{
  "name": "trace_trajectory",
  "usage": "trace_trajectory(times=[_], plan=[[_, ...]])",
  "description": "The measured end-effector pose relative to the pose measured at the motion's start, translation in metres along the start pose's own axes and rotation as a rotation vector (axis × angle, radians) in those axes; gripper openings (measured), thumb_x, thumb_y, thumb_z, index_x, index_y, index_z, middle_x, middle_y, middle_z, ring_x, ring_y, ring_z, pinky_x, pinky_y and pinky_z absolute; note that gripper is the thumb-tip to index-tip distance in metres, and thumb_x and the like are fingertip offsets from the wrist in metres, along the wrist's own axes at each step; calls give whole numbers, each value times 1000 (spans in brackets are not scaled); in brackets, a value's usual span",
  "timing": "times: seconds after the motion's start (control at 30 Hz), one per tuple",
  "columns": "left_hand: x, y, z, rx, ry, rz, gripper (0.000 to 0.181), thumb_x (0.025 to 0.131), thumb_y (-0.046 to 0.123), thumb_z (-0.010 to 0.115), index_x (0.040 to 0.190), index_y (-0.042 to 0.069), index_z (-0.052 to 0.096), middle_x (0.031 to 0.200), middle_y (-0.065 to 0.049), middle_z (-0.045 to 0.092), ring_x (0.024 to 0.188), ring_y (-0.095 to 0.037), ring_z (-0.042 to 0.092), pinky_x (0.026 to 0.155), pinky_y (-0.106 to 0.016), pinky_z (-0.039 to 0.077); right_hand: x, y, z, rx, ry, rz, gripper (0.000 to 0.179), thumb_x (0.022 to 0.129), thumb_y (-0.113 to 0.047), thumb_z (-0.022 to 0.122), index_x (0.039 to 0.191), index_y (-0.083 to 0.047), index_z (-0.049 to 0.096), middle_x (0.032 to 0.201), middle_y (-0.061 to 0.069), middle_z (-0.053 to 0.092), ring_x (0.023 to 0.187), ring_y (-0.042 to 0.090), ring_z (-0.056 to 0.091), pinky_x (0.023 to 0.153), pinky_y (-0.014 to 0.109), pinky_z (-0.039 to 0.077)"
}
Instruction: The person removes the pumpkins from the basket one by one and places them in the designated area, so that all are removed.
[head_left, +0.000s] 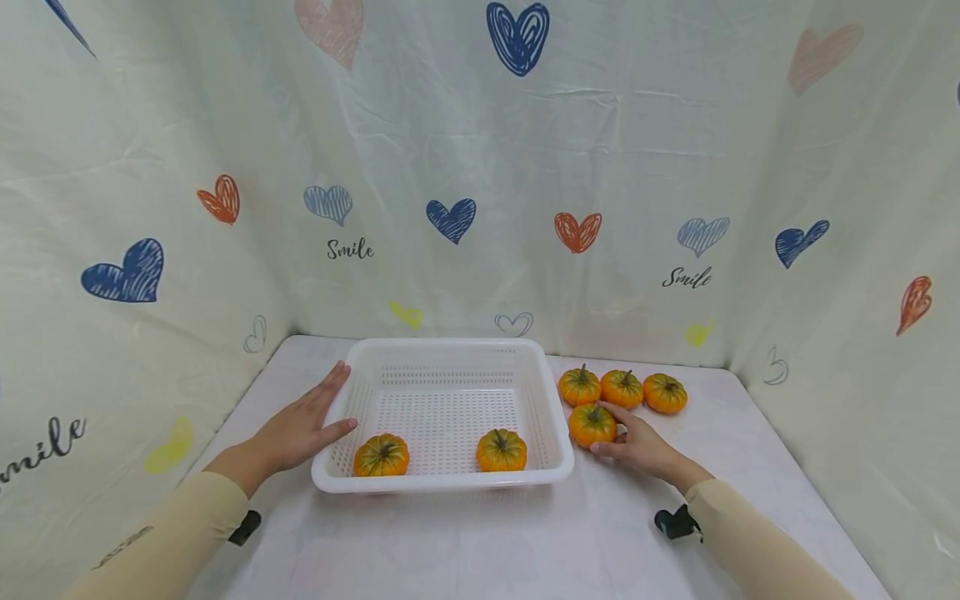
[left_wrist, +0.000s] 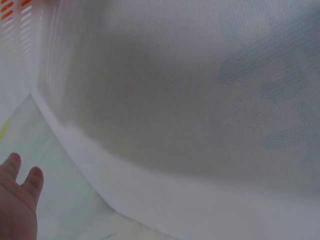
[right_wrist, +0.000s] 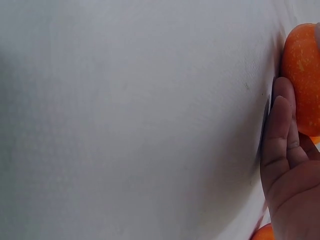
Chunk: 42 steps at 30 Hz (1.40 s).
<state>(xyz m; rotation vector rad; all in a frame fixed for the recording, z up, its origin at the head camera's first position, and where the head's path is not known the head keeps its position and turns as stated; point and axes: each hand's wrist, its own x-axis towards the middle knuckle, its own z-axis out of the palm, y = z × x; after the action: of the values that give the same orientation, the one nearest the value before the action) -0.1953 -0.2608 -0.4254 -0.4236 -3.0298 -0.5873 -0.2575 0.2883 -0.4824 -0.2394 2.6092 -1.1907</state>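
My right hand (head_left: 639, 443) has its thumb and fingers around a small orange pumpkin (head_left: 592, 423), just right of the basket. In the right wrist view, fingers (right_wrist: 281, 125) lie along the low side of that pumpkin (right_wrist: 303, 75), near the table surface. The white plastic basket (head_left: 442, 481) has two more pumpkins inside, one at front left (head_left: 382, 456) and one at front right (head_left: 502, 451). At the basket's left side, my left hand (head_left: 303, 423) lies with straight, spread fingers on or beside the rim; exact contact cannot be told.
Behind the gripped pumpkin, three pumpkins stand in a row: a left one (head_left: 579, 387), a middle one (head_left: 622, 388) and a right one (head_left: 665, 393). A white cloth (head_left: 450, 550) covers the table. Heart-patterned curtains (head_left: 480, 150) enclose the back and both sides.
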Motion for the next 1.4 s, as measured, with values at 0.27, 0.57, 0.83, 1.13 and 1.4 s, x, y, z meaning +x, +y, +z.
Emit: trace_trajectory(times=[0.27, 0.57, 0.83, 1.13, 1.4], plan=[[0, 1, -2, -13, 7, 15, 84, 99, 46, 53, 159, 4, 12, 165, -19, 10, 145, -45, 23, 109, -64, 31, 0, 0, 0, -15, 7, 4, 94, 81, -44, 81, 154, -8, 33, 132, 18, 52, 80, 24, 51, 68, 33, 50], [-1, 1, -3, -22, 4, 22, 84, 99, 46, 53, 159, 4, 12, 165, -19, 10, 145, -45, 23, 109, -63, 30, -1, -1, 0, -27, 6, 21, 96, 80, -47, 81, 154, -10, 33, 144, 22, 45, 90, 25, 52, 79, 35, 51], [-1, 4, -4, -25, 0, 20, 84, 99, 46, 54, 159, 3, 14, 164, -19, 11, 144, -45, 24, 108, -64, 31, -2, -1, 1, -42, 14, 29, 97, 79, -51, 80, 154, -12, 33, 146, 22, 44, 94, 26, 53, 86, 40, 54], [-1, 4, -5, -33, -4, 9, 84, 98, 46, 54, 159, 4, 13, 165, -19, 11, 144, -46, 24, 108, -66, 31, -1, 1, 1, -56, 19, 24, 96, 80, -51, 80, 154, -11, 33, 145, 21, 45, 96, 26, 53, 89, 43, 53], [-1, 4, -5, -34, -11, 6, 84, 99, 45, 53, 159, 4, 13, 165, -19, 10, 145, -45, 23, 109, -65, 30, -1, 2, 2, -55, 23, 30, 96, 80, -51, 80, 155, -12, 33, 145, 21, 45, 96, 26, 54, 88, 43, 54]])
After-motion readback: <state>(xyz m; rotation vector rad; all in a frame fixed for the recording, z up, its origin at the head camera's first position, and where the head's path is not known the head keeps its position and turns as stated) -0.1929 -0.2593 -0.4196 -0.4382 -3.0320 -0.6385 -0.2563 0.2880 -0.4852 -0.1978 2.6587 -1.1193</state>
